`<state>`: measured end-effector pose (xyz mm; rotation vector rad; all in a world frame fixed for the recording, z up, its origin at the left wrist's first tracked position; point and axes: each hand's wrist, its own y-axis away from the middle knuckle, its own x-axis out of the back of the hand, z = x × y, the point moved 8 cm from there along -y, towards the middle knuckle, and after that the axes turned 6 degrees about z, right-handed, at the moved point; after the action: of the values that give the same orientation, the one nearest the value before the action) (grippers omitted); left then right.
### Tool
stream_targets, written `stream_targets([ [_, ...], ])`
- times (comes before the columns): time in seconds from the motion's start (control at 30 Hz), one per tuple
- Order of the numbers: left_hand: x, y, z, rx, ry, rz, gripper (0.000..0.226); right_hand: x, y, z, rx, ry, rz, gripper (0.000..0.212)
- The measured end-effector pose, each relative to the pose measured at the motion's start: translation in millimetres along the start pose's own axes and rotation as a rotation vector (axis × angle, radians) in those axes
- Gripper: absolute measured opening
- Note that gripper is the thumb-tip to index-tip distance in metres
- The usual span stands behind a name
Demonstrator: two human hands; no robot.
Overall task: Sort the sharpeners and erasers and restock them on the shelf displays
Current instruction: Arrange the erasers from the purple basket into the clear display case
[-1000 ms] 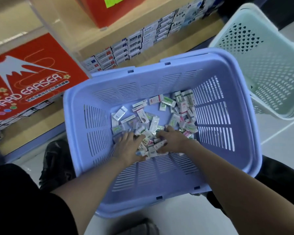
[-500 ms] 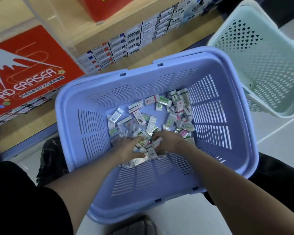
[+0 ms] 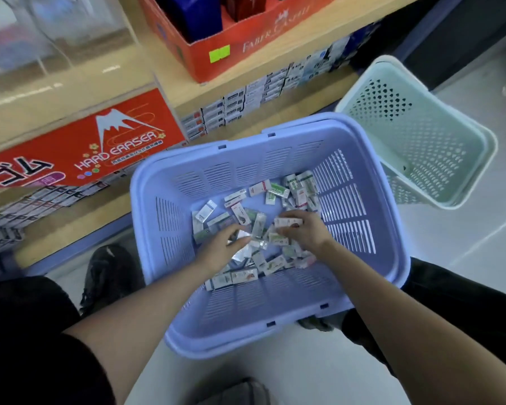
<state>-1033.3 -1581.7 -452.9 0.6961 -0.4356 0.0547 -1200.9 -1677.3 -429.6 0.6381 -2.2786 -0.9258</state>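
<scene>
Below shelves (image 3: 70,226), packets (image 3: 275,189) in the basket (image 3: 173,229) surround both hands: right hand (image 3: 304,233) pinches one, left hand (image 3: 219,248) unclear.

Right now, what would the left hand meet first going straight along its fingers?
Probably the loose small white packets just beyond the left hand, in the lilac plastic basket; depth unclear.
</scene>
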Motion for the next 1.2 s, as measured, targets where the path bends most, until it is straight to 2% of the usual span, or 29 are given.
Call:
stream_targets([
  [0.17, 28, 16, 30, -0.001, 0.203, 0.149, 0.011, 20, 30, -17, 0.000, -0.282, 0.076, 0.037],
  [0.3, 43, 35, 51, -0.044, 0.255, 0.142, 0.011, 30, 55, -33, 0.052, -0.377, 0.099, 0.045],
  [0.4, 55, 48, 69, -0.100, 0.282, 0.151, 0.014, 35, 73, -47, 0.102, -0.430, 0.112, 0.043],
  [0.5, 63, 61, 89, -0.154, 0.248, 0.123, 0.020, 38, 92, -65, 0.163, -0.453, 0.117, 0.029],
  [0.6, 73, 74, 112, -0.195, 0.190, 0.077, 0.024, 39, 104, -83, 0.232, -0.437, 0.101, 0.028],
  [0.77, 91, 92, 153, -0.307, 0.116, -0.035, 0.025, 41, 123, -118, 0.325, -0.440, 0.047, 0.014],
  [0.9, 115, 106, 174, -0.301, 0.020, -0.045, 0.038, 48, 144, -160, 0.451, -0.407, -0.042, 0.020],
  [1.03, 135, 128, 199, -0.349, 0.114, -0.105, 0.049, 58, 169, -198, 0.509, -0.411, -0.111, 0.023],
  [1.13, 149, 138, 210, -0.365, 0.187, -0.097, 0.047, 57, 180, -218, 0.551, -0.407, -0.122, 0.033],
  [1.2, 156, 141, 212, -0.370, 0.218, -0.092, 0.043, 51, 185, -229, 0.592, -0.409, -0.107, 0.030],
])
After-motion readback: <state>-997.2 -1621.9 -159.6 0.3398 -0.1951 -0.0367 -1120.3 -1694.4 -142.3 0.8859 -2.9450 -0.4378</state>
